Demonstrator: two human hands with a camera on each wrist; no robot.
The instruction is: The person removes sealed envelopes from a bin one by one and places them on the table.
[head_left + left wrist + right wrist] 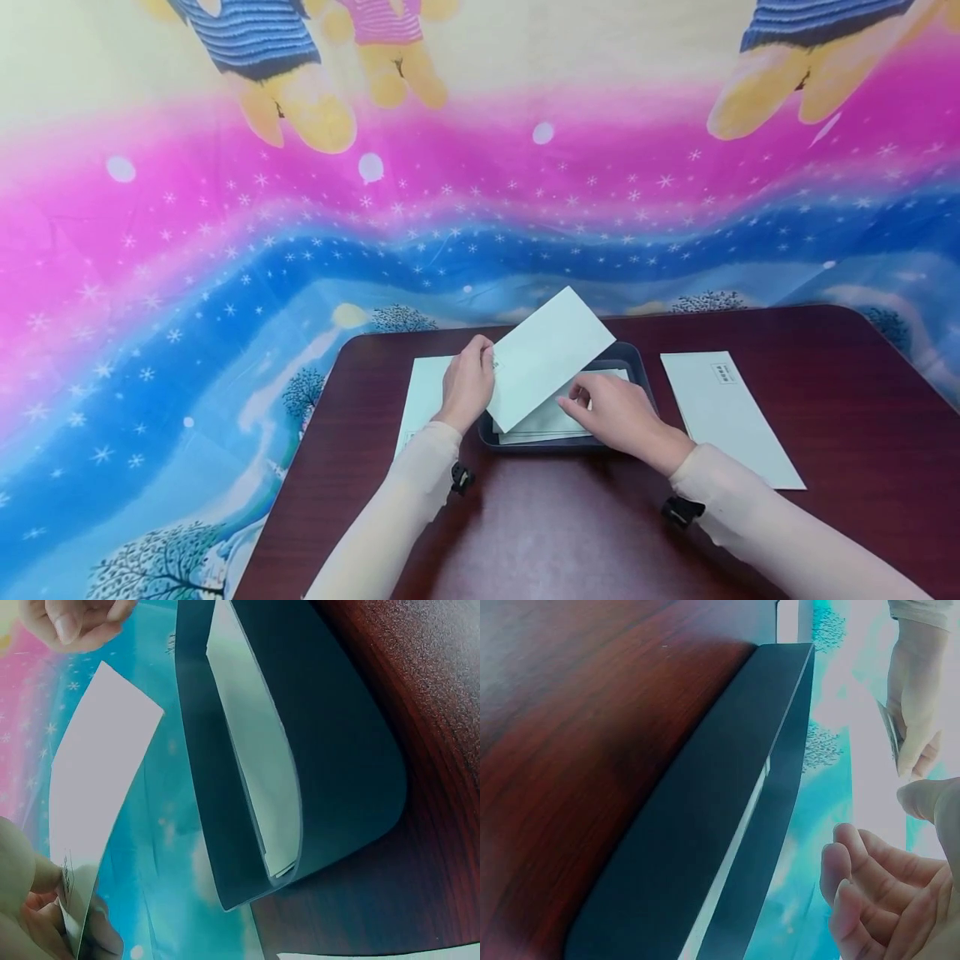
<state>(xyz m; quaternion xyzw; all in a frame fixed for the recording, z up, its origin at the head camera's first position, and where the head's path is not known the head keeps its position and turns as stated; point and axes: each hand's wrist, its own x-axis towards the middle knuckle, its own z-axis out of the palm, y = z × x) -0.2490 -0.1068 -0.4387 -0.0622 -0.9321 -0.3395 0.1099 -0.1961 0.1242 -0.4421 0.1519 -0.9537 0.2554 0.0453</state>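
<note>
A: Taking the tray [551,447] as the clock's centre, what is each hand doing?

B: At nine o'clock, the left hand [467,385] is pinching the raised envelope [555,354] by one end; at four, the right hand [621,412] is hovering with fingers loosely curled, holding nothing

A: Where are the envelopes lying?

B: The raised envelope is slanting above the tray, its free end pointing towards two o'clock; the envelope stack [555,422] is resting inside; on the counter [540,533], the left-side envelope [423,387] is lying at nine, the right-side envelope [731,417] at three

A: What could be going wrong from here?

B: Since one hand alone is supporting one end, a loosening pinch could be letting the free end twist or drop askew onto the stack; likewise, the right forearm [757,517] is crossing the right-side envelope's near end, so a low sweep could be dragging it
</note>
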